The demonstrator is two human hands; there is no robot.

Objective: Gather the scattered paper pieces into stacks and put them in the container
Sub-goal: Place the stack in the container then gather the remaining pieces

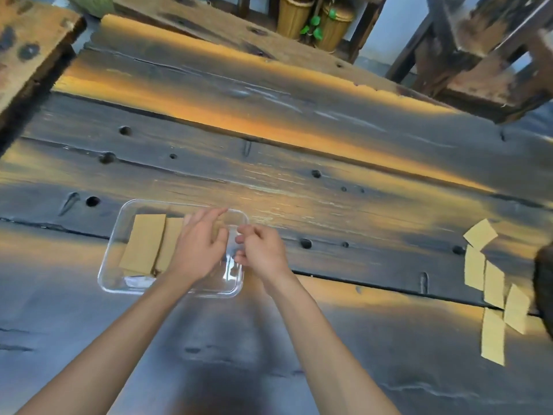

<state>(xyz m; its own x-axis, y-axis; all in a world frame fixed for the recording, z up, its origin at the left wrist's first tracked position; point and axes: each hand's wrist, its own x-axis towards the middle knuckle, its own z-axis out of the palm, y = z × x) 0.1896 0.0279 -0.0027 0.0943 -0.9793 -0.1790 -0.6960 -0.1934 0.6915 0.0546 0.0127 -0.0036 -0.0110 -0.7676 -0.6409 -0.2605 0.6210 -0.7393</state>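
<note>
- We see a clear, rectangular plastic container (112, 283) resting on the dark, weathered wooden plank surface (299, 151), near its front edge
- In the container's left half lie tan rectangular paper pieces in a stack (146, 242), with a second tan stack (170, 241) just beside it on the right, partly hidden under the hand
- The left hand (200, 244) reaches over the container's middle, fingers spread and released, palm down above the second stack; we cannot tell whether it touches the paper
- The right hand (261, 250) sits at the container's right rim, fingers curled loosely inward; we cannot tell whether it grips the rim or anything else
- Five loose tan paper pieces (493, 286) remain scattered on the surface at the far right, well apart from the container, some overlapping at their corners
- A dark, blurred object (544, 283) intrudes at the right edge, beside these pieces
</note>
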